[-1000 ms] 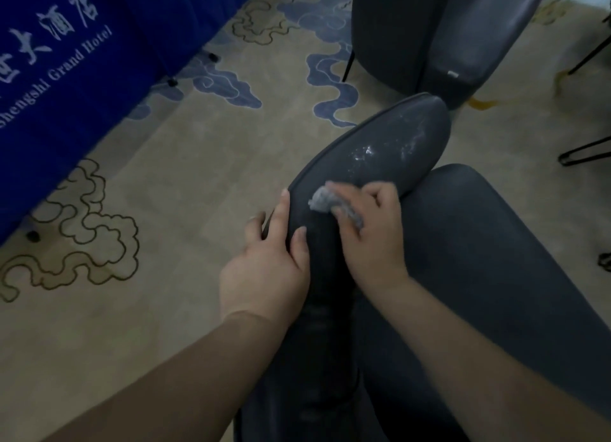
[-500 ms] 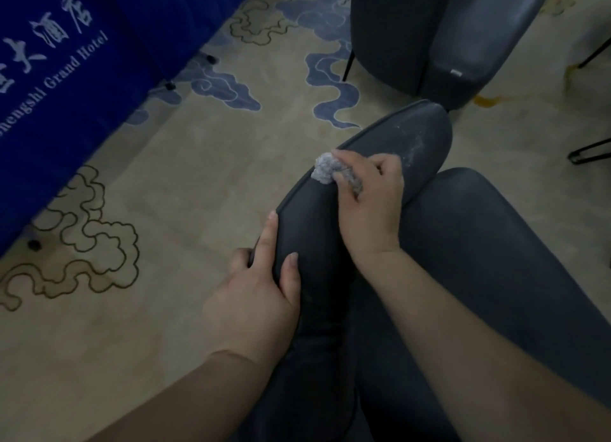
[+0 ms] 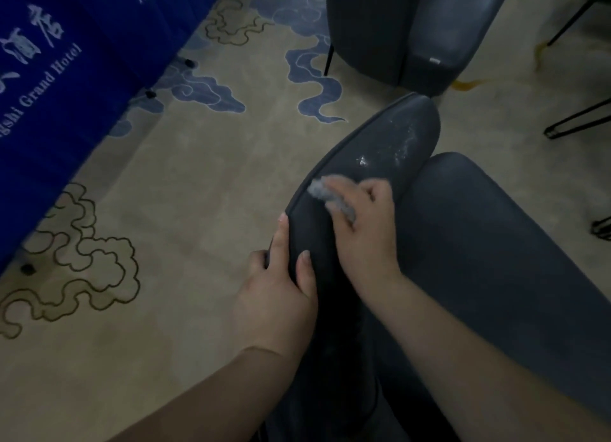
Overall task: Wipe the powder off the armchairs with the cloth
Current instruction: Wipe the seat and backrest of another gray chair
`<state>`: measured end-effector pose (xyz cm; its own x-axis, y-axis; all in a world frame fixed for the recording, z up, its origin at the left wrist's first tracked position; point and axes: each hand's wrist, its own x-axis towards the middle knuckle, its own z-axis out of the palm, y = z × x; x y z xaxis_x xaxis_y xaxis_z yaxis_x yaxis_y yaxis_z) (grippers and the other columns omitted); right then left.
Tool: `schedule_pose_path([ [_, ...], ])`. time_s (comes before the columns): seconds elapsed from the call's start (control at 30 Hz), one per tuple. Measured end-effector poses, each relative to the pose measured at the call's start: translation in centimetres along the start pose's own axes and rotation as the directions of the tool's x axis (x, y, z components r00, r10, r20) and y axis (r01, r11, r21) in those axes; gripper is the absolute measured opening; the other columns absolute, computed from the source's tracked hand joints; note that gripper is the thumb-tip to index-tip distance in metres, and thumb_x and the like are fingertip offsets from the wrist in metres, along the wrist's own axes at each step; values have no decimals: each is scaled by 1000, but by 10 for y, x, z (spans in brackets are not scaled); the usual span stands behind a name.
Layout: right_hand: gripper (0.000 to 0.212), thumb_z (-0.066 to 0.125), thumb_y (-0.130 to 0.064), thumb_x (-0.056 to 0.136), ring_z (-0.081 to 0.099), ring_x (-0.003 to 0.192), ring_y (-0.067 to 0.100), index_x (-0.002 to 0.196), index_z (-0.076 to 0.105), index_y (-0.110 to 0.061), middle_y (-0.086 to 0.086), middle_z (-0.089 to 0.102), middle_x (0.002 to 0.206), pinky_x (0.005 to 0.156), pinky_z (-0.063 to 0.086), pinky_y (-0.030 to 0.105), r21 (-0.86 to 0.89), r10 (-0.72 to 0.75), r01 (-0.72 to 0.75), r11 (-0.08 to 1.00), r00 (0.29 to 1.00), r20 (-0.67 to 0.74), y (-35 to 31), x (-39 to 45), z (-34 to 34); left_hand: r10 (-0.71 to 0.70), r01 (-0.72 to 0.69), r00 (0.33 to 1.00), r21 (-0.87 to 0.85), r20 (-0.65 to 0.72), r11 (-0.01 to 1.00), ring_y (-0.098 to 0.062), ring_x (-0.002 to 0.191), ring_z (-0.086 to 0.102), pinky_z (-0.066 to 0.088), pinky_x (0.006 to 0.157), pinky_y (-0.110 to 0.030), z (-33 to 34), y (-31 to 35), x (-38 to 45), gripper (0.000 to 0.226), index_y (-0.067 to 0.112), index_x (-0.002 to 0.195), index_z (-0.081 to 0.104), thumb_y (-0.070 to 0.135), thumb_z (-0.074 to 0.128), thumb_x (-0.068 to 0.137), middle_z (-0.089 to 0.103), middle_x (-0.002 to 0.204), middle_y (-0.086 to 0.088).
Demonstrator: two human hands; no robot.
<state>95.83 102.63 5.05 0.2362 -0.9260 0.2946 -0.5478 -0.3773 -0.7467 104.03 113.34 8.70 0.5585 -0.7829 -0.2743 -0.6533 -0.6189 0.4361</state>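
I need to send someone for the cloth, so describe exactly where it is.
Find the near dark armchair's armrest, the padded one dusted with white powder. On it, the right hand holds a small crumpled cloth: pale grey and fuzzy, unlike the smooth dark upholstery.

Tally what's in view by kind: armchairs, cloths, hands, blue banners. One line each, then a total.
Armchairs: 2, the near armchair with powder on its arm, and the far armchair
Cloths: 1, the cloth
Hands: 2, left hand, right hand
Blue banners: 1, the banner
Total: 6
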Motion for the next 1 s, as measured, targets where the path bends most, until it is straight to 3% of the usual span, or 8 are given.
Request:
schedule_pose_path([
  [0.1, 39, 61, -13, 85, 50, 93, 20, 117, 64, -35, -6, 37, 100, 88, 46, 27, 43, -28, 25, 999, 998, 57, -10, -24, -8, -3, 6, 997, -49, 78, 999, -16, 99, 56, 34, 71, -27, -7, -1, 1, 57, 54, 145, -6, 54, 22, 95, 41, 132, 7],
  [0.2, 35, 64, -10, 84, 49, 90, 23, 113, 69, -29, -3, 37, 95, 88, 44, 28, -56, 5, -7, 998, 1000, -26, 9, 22, -3, 24, -5, 991, -149, 129, 989, -17, 111, 53, 35, 79, -28, -11, -5, 2, 58, 56, 144, -5, 54, 27, 96, 39, 138, 8],
  [0.3, 33, 64, -10, 87, 49, 93, 20, 111, 69, -32, -14, 33, 92, 92, 40, 15, 19, 217, -217, 976, 961, -171, 20, 54, 5, 79, -47, 978, -169, 191, 985, -17, 116, 50, 39, 87, -33, -15, -8, 8, 60, 57, 142, -11, 56, 26, 95, 36, 141, 8],
  [0.37, 35, 63, -10, 88, 47, 91, 13, 112, 66, -36, -17, 32, 94, 87, 35, 5, 12, 228, -230, 973, 953, -200, 10, 33, 10, 155, -128, 959, -126, 237, 984, -20, 114, 52, 41, 84, -34, -22, -9, 20, 59, 53, 143, -13, 56, 21, 95, 35, 141, 6],
  [0.5, 34, 63, -13, 86, 50, 91, 13, 113, 67, -33, -9, 37, 96, 89, 43, 17, 43, 168, -163, 986, 972, -163, -6, -5, 10, 277, -260, 913, -95, 298, 961, -24, 117, 51, 37, 82, -33, -26, 8, 77, 56, 41, 150, 0, 50, 21, 99, 35, 145, 0],
  [0.67, 33, 66, -12, 86, 50, 90, 18, 113, 69, -31, -6, 37, 94, 91, 48, 31, 1, 214, -221, 975, 944, -249, 26, 56, 7, 382, -367, 866, -111, 322, 924, -28, 125, 46, 37, 96, -38, -13, 43, 127, 51, 30, 152, 13, 39, 22, 103, 42, 144, -8],
  [0.87, 37, 61, -13, 83, 52, 89, 10, 112, 65, -37, -8, 40, 98, 83, 42, 13, 201, 277, -230, 952, 927, -253, 18, 16, 14, 373, -318, 871, -213, 319, 924, -23, 128, 45, 32, 100, -28, 1, 96, 173, 44, 23, 144, 39, 33, 23, 105, 49, 141, -5],
  [1.0, 36, 63, -15, 86, 52, 90, 14, 113, 65, -38, -5, 40, 98, 84, 46, 19, 159, 275, -238, 958, 921, -276, 41, 40, 10, 395, -346, 888, -224, 236, 911, -21, 123, 49, 32, 94, -23, 7, 97, 175, 43, 20, 136, 50, 33, 22, 105, 55, 135, -4],
])
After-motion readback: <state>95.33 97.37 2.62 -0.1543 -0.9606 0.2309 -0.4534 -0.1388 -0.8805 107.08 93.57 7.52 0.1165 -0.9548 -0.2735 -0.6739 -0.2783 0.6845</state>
